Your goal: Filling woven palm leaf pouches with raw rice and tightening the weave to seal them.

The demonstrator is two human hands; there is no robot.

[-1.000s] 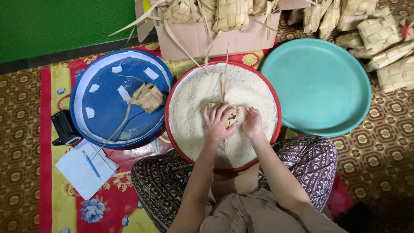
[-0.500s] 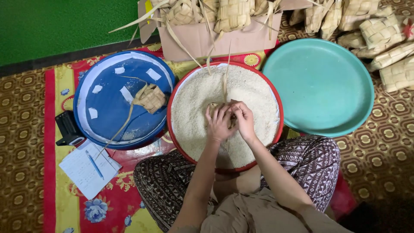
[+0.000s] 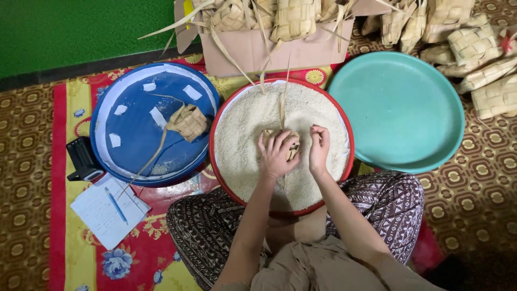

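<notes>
A red-rimmed round tray (image 3: 344, 129) full of white rice (image 3: 242, 134) sits in front of my crossed legs. My left hand (image 3: 276, 155) grips a small woven palm-leaf pouch (image 3: 293, 150) over the middle of the rice; its long leaf strips rise toward the far rim. My right hand (image 3: 319, 148) is beside the pouch, fingers bunched and pressed against its right side, with rice grains around them. Most of the pouch is hidden under my left hand.
A blue tray (image 3: 134, 156) on the left holds one woven pouch (image 3: 188, 122) with trailing strips. An empty teal tray (image 3: 401, 110) lies on the right. A cardboard box (image 3: 253, 51) of woven pouches stands behind, more pouches (image 3: 474, 48) far right. Notepad with pen (image 3: 107, 210) and a black device (image 3: 83, 159) lie left.
Both hands stayed on the pouch over the rice. My right hand's fingers shifted from the pouch's far-right edge to closer against its side.
</notes>
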